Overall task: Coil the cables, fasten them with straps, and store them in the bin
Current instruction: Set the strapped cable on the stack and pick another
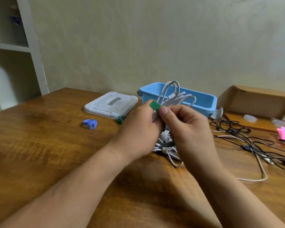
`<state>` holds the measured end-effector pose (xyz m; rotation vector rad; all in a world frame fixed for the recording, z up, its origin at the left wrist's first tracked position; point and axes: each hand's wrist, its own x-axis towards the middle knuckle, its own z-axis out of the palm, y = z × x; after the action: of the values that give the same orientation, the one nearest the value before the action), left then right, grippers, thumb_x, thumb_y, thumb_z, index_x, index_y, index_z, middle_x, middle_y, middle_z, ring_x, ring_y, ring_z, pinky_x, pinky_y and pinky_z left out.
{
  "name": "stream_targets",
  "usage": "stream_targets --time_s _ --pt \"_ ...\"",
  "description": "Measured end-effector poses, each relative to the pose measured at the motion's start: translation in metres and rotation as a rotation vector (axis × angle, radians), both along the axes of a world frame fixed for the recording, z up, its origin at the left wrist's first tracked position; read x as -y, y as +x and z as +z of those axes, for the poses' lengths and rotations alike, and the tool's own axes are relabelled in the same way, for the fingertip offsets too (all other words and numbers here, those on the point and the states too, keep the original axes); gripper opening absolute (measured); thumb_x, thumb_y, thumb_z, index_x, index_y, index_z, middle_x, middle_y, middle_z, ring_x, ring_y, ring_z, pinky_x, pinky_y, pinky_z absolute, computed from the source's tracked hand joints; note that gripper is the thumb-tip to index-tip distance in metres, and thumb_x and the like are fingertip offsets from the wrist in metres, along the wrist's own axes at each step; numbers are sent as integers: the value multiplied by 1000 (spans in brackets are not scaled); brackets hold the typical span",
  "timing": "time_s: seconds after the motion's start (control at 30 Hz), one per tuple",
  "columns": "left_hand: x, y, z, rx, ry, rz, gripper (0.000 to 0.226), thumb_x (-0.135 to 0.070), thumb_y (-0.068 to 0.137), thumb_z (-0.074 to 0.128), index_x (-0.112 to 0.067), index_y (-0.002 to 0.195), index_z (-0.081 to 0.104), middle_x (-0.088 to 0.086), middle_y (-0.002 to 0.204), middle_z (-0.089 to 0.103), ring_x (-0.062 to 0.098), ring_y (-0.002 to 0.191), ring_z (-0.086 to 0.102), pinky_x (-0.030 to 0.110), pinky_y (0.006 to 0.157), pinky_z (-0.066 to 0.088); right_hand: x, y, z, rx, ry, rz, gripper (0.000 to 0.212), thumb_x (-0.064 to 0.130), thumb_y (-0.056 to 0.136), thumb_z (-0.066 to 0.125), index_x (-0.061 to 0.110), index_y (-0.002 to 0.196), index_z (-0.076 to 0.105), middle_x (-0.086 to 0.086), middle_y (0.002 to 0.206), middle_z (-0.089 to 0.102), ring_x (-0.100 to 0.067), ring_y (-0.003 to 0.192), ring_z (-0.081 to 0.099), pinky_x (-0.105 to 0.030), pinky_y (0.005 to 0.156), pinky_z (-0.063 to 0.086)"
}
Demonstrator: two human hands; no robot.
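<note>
Coil of white cable held up in both hands, just in front of blue bin, loops rising across its near wall. Left hand curled round bundle, touching green strap at coil's waist. Right hand pinching same spot, thumb tip against strap end. More white cables heaped on table in front of bin, below hands. Black cables right of bin, white lid left of it, blue strap farther left
</note>
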<state>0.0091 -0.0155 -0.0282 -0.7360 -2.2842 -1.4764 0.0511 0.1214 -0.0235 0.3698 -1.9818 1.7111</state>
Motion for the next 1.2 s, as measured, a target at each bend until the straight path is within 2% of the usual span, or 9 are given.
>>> stream_targets --time_s 0.2,0.4,0.53,0.67,0.8,0.9,1.0,1.1,1.2 --pt "5 15 5 91 180 -176 26 -36 98 41 -26 81 57 -8 72 60 15 72 54 51 71 49 5 1 0 18 -47 -46 20 23 101 72 10 87 77 6 70 71 0 60 59 -16 60 47" --pt "-4 7 -4 19 297 -26 40 -39 104 38 -19 92 69 8 86 69 28 87 67 51 78 57 10 5 -1 -24 28 -110 14 25 102 71 18 93 80 5 84 79 -7 81 72 -25 75 58" --pt "-8 2 -6 7 394 -18 37 -30 107 41 -25 78 62 -10 70 62 11 70 59 36 66 47 15 8 -2 -34 21 -124 13 25 104 68 21 98 79 8 88 80 -11 88 75 -38 81 62" --pt "-9 3 -5 -13 425 -26 37 -32 106 41 -32 76 62 -9 73 62 11 73 59 37 69 49 18 8 -5 -72 -16 -163 8 23 100 74 20 96 80 9 86 80 -9 85 76 -33 78 63" --pt "-9 3 -4 23 485 -75 32 -32 109 41 -14 97 66 16 97 72 39 95 70 62 85 58 13 7 -4 -81 -63 -162 10 22 96 79 15 90 77 6 81 79 -3 75 71 -24 71 58" --pt "-8 3 -2 128 609 -134 25 -28 106 44 -13 116 61 21 116 73 38 113 71 61 99 56 11 5 -4 -45 -96 -117 13 23 97 76 12 90 76 0 81 78 -5 73 68 -24 69 55" --pt "-5 3 0 176 641 -152 22 -22 108 43 -14 118 61 27 105 69 36 88 62 47 76 52 14 3 -6 -21 -138 -64 17 26 98 75 11 92 76 -5 83 78 -12 76 70 -29 73 54" --pt "-2 5 5 208 651 -186 23 -15 111 38 -11 120 60 10 69 55 15 58 46 24 50 37 11 3 -7 -4 -187 9 20 24 99 73 4 96 74 -4 79 77 -5 70 68 -19 68 52" --pt "1 7 10 277 672 -280 28 -15 110 37 -11 123 61 3 57 43 11 47 34 22 39 24 4 0 -6 53 -232 121 24 22 98 72 2 109 75 0 79 76 1 66 65 -13 64 49"
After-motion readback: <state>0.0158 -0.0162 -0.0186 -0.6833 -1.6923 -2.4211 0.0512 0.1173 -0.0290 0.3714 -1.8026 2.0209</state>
